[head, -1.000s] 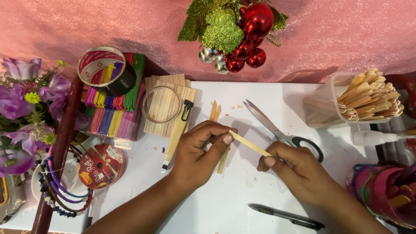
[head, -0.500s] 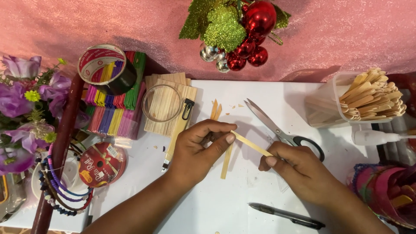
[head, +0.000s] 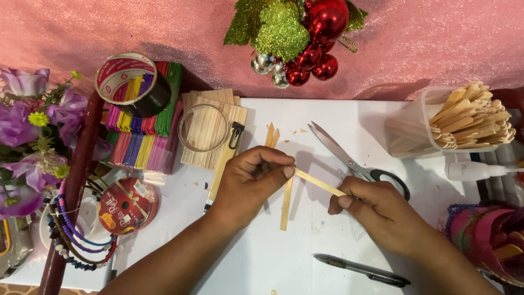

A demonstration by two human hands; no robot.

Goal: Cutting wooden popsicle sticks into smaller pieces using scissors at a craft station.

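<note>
My left hand and my right hand each pinch one end of a thin wooden strip, held just above the white table. A second wooden strip lies on the table under it, below my left thumb. Two short pointed wood offcuts rest just beyond my left hand. Scissors with black handles lie open beyond my right hand. A craft knife lies left of my left hand.
A black pen lies near the front edge. A clear tub of wooden sticks stands at right. Coloured sticks, plain stick bundles, tape rolls, a ribbon spool, beads, flowers and baubles crowd left and back.
Both hands keep hold of the strip and have shifted slightly. The second strip under my left thumb has come free and now lies longer and straighter on the table.
</note>
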